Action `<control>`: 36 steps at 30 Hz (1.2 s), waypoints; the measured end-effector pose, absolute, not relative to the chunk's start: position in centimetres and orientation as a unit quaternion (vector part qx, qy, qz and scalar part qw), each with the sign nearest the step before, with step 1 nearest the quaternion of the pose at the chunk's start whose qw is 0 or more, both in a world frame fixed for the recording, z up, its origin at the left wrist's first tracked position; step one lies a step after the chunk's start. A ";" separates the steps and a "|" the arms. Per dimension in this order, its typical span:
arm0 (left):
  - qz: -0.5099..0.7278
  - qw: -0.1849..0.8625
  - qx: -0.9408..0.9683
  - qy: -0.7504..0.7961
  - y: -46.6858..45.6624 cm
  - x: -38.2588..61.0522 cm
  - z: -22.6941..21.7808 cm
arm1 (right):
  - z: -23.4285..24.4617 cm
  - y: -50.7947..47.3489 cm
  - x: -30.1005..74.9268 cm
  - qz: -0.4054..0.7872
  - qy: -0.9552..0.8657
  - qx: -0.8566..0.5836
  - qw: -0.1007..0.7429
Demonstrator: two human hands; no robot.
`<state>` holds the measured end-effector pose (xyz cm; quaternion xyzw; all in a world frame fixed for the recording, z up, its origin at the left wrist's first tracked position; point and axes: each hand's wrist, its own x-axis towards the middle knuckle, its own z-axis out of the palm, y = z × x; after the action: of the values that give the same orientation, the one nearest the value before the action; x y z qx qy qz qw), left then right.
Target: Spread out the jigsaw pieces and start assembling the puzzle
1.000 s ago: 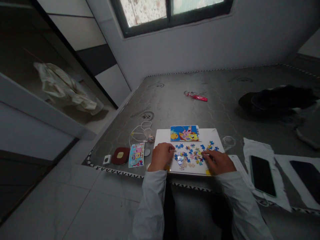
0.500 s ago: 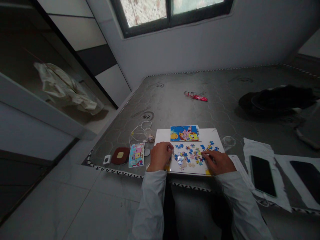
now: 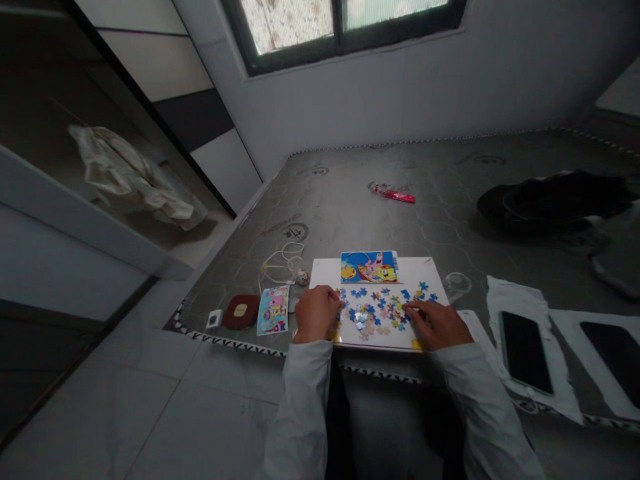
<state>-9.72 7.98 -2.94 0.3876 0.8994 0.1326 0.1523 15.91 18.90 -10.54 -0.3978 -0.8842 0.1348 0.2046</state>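
Loose jigsaw puzzle pieces (image 3: 367, 320), mostly blue, yellow and pale, lie scattered on a white board (image 3: 325, 268). My left hand (image 3: 317, 313) is at the board's left edge, fingers curled together beside a few pieces; what they hold, if anything, is hidden. On the right, my right hand (image 3: 437, 323) has its thumb and fingertips closed at a piece on the right side of the pile. A blue picture card (image 3: 369, 267) with pink and yellow cartoon figures lies at the back of the board, behind the pieces.
Left of the board are a cartoon sheet (image 3: 273, 310), a brown case (image 3: 241, 312), a small white cube (image 3: 215, 319) and a white cord (image 3: 267, 261). A phone (image 3: 525, 351) lies on white paper at right. Farther back are a red packet (image 3: 395, 194) and a black cap (image 3: 530, 203).
My left hand has shifted slightly left and its fingertips have lowered, uncovering a few pieces near the board's left edge. My right hand has hardly moved.
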 end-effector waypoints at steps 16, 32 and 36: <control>0.059 0.174 0.365 0.913 7.4 -9.7 -1.5 | -10.1 18.3 15.6 0.135 -0.874 -0.416 0.214; 0.100 0.135 0.368 0.914 7.7 -9.4 -1.2 | -10.2 18.5 15.7 0.141 -0.879 -0.407 0.206; 0.121 0.120 0.370 0.913 8.0 -9.3 -1.8 | -10.2 18.2 15.5 0.135 -0.877 -0.408 0.218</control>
<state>-9.28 8.00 -1.81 0.3703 0.9132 0.1208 0.1198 15.51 18.17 -10.15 -0.4075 -0.8765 0.1354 0.2175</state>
